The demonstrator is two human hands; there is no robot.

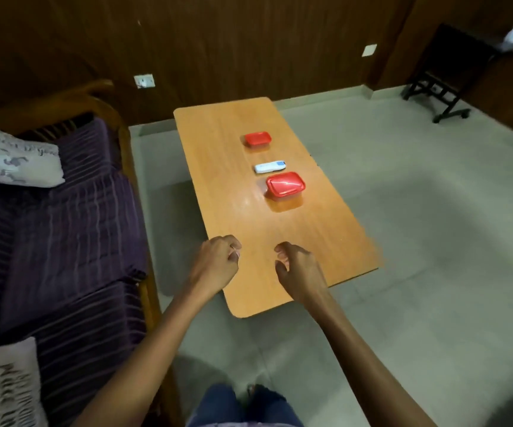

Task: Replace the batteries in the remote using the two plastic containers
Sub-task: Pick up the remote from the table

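Hands out over the near end of the long, glossy orange-brown wooden table (233,180), nothing grasped yet. Left hand (218,263) loosely curled, fingers drawn in toward the palm, closed on nothing. Right hand (298,272) likewise half-curled, fingertips tucked, carrying nothing. Both well short of the goods.

Looked like the very opening of the job: reach not yet made, nothing opened, nothing lifted. Lined up down the table's middle: near rectangular plastic container with the shiny red snap lid (285,185), lid on, rounded corners, glare off the top. Just beyond it, close but not clearly touching, the small white oblong remote with a blue patch at one end (270,167), lying flat and crosswise. Farther still, apart from the remote, the smaller, flatter red-lidded plastic container (257,139), also shut.

Could not tell which tub held the fresh batteries: lids opaque, walls too small to read. Next move probably called for a forward lean and a longer reach, one hand to steady, the other to pick up the remote or pry a lid. Slick tabletop, light plastic: likely to slide under a one-handed tug at a tight lid.

Alongside on the left, purple striped fabric sofa (64,226), soft and ribbed.
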